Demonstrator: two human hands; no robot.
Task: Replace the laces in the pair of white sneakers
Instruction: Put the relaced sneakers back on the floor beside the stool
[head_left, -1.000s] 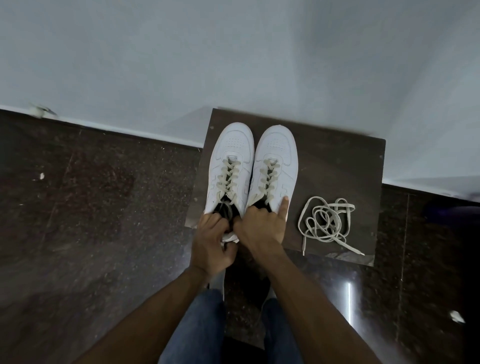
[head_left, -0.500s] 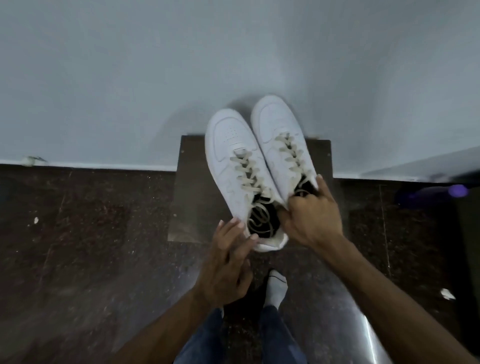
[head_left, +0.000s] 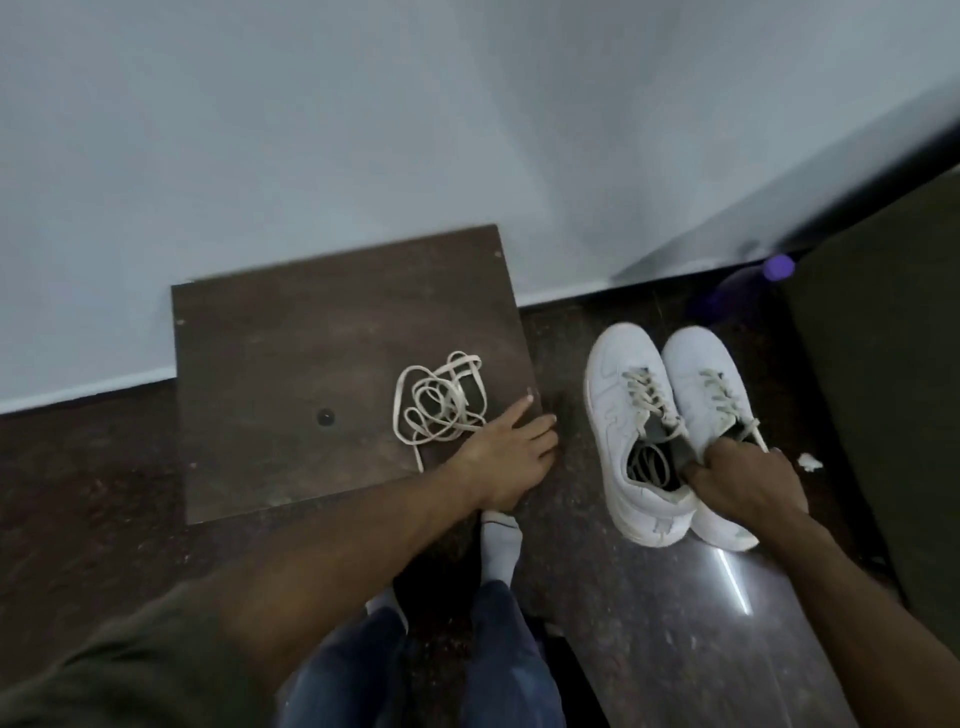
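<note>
The white sneakers (head_left: 670, 431) stand side by side on the dark floor (head_left: 104, 519), at three o'clock of the brown worktop (head_left: 291, 364); no brand or writing is legible. The right hand (head_left: 748, 480) holds both at their collars, while the left hand (head_left: 511, 449), its grip wide, rests flat on the worktop corner beside loose laces (head_left: 439, 402).

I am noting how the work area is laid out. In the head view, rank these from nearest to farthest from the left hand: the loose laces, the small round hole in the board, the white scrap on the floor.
From the left hand:
1. Loose laces, on the board right beside it.
2. Round hole, further left on the board.
3. White scrap, on the floor past the sneakers, far right.
</note>
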